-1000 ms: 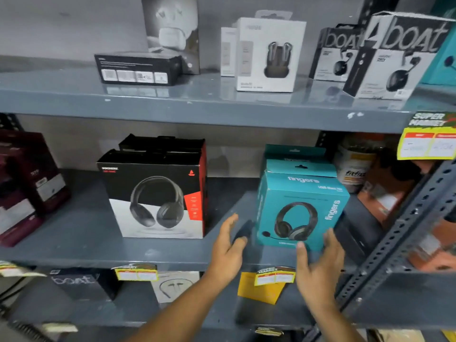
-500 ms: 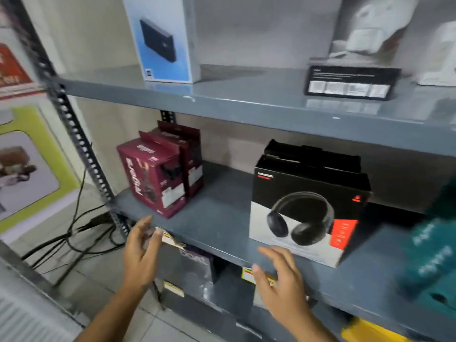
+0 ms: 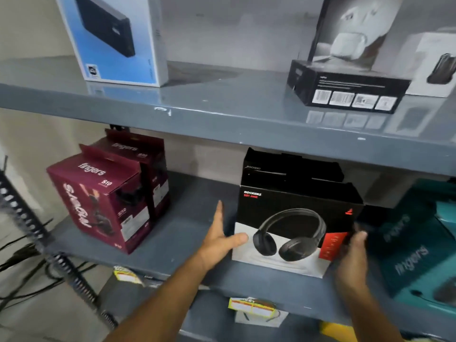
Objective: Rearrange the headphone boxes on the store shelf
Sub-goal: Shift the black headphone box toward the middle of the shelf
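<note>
1. The left hand (image 3: 220, 239), at lower centre of the frame, lies flat against the left side of the black headphone box (image 3: 293, 225), fingers straight and together, thumb laid across the box's white lower front.
2. The right hand (image 3: 351, 255), at lower right, clasps the same box at its red right edge, thumb on the front; its fingers go behind the box, so how far they curl cannot be told.
3. The box stands on the grey middle shelf (image 3: 172, 240) of a metal rack, at centre frame, with a second black box (image 3: 291, 166) just behind it.
4. At left on that shelf stand two maroon boxes (image 3: 103, 201), one behind the other, well apart from the black one; cables lie on the floor at lower left.
5. At the right edge a teal box (image 3: 414, 250) is blurred.
6. On the upper shelf (image 3: 222, 112): a blue-and-white box (image 3: 111, 38) at upper left, a flat black carton (image 3: 345, 87) at upper right.
7. Half a second earlier both hands hovered short of the shelf edge; now both touch the black box.
</note>
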Demonstrator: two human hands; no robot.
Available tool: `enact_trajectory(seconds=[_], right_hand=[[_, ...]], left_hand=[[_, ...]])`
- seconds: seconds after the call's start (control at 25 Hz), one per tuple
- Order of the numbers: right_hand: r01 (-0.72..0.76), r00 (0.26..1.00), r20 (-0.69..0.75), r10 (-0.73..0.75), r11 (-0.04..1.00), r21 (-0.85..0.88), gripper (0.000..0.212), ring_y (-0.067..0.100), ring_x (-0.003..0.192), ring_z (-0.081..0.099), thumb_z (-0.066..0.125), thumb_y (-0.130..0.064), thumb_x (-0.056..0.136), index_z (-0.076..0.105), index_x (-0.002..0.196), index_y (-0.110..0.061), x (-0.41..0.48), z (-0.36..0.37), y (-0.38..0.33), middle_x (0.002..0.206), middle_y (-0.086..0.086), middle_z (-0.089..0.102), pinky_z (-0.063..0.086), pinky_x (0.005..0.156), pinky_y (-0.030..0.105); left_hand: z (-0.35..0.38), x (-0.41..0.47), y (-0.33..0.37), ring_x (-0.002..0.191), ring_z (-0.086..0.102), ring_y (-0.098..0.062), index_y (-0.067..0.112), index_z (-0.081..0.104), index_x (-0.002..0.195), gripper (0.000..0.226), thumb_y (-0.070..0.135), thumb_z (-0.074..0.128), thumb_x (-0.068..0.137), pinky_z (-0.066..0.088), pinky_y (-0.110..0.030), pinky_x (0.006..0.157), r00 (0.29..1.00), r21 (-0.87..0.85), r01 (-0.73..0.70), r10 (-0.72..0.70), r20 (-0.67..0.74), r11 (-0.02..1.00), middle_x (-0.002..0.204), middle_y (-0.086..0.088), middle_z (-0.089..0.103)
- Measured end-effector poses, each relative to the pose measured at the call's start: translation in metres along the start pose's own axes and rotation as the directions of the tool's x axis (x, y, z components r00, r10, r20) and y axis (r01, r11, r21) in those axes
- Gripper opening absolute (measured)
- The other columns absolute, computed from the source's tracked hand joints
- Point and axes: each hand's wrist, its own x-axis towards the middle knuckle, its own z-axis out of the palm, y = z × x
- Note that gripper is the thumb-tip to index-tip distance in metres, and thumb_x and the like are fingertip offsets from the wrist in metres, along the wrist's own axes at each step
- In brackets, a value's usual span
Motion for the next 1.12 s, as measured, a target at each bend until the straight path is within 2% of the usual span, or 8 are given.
enact_trajectory(seconds=[0.08,0.16,0.24,0.36,0.52,0.72,0.92,1.12], right_hand=[[-0.119,0.991,0.051,0.12,0.993,-0.005,0.086,0.004,0.097,0.064,0.046,-0.094,0.045,0.066,0.11,-0.041,0.013,0.005,0.005,0.107,-0.011,0.071,0.046,0.097,0.036],[-0.177,0.981,0.093,0.171,0.983,0.051,0.076,0.006,0.091,0.069,0.05,-0.095,0.036,0.072,0.09,-0.046,0.029,0.009,0.014,0.092,-0.016,0.076,0.049,0.097,0.039],[-0.224,0.966,0.157,0.207,0.97,0.099,0.076,0.016,0.095,0.073,0.055,-0.094,0.036,0.075,0.089,-0.043,0.037,0.014,0.021,0.095,-0.01,0.079,0.053,0.094,0.045],[-0.21,0.976,0.074,0.205,0.975,0.068,0.066,0.023,0.101,0.068,0.044,-0.089,0.062,0.068,0.095,-0.037,0.04,0.018,0.036,0.105,-0.002,0.073,0.047,0.101,0.049],[-0.17,0.982,-0.09,0.167,0.985,-0.03,0.054,0.021,0.114,0.056,0.025,-0.073,0.083,0.055,0.107,-0.034,0.038,0.016,0.041,0.125,0.006,0.061,0.037,0.111,0.047],[-0.157,0.985,-0.069,0.157,0.988,0.003,0.054,0.021,0.111,0.06,0.028,-0.074,0.078,0.06,0.094,-0.033,0.038,0.012,0.039,0.103,-0.007,0.065,0.039,0.109,0.044],[-0.152,0.986,-0.078,0.149,0.988,-0.027,0.057,0.019,0.105,0.061,0.028,-0.077,0.072,0.059,0.094,-0.034,0.036,0.01,0.042,0.103,-0.003,0.065,0.042,0.105,0.043],[-0.149,0.985,-0.098,0.143,0.988,-0.05,0.056,0.019,0.088,0.063,0.027,-0.075,0.072,0.059,0.082,-0.03,0.026,0.012,0.041,0.085,-0.002,0.064,0.049,0.088,0.04]], left_hand=[[0.003,0.031,-0.005,0.137,0.04,-0.015,0.023,0.007,0.154,0.127,0.04,0.078,0.05,0.036,-0.038,0.113,0.998,0.055,0.031,-0.034,0.054,0.998,0.152,0.004,0.036],[0.005,0.05,-0.012,0.111,0.064,-0.007,0.023,0.032,0.147,0.106,0.037,0.078,0.052,0.054,-0.026,0.091,0.997,0.06,0.038,-0.042,0.066,0.997,0.123,0.008,0.068],[0.009,0.061,-0.019,0.085,0.071,0.0,0.03,0.06,0.121,0.065,0.035,0.076,0.059,0.055,-0.014,0.067,1.0,-0.031,0.022,-0.022,-0.002,0.999,0.092,0.018,0.077],[0.018,0.063,-0.022,0.07,0.071,-0.001,0.039,0.072,0.082,0.016,0.034,0.073,0.066,0.053,-0.014,0.06,0.99,-0.147,-0.028,0.007,-0.14,0.989,0.074,0.018,0.076],[0.03,0.04,-0.032,0.07,0.07,0.001,0.037,0.072,0.088,0.026,0.044,0.072,0.063,0.054,-0.014,0.063,0.97,-0.207,-0.074,0.023,-0.241,0.976,0.075,0.018,0.076],[0.04,0.028,-0.041,0.076,0.071,-0.004,0.009,0.063,0.118,0.04,0.018,0.073,0.08,0.056,-0.017,0.069,0.948,-0.206,-0.082,0.013,-0.318,0.975,0.082,0.017,0.077],[0.035,0.028,-0.036,0.068,0.07,0.002,0.033,0.072,0.09,0.027,0.007,0.068,0.085,0.053,-0.011,0.059,0.953,-0.158,-0.089,0.038,-0.3,0.983,0.074,0.02,0.076],[0.031,0.024,-0.028,0.064,0.069,0.003,0.042,0.071,0.077,0.018,0.025,0.067,0.074,0.052,-0.012,0.056,0.963,-0.134,-0.111,0.073,-0.259,0.985,0.07,0.02,0.075]])
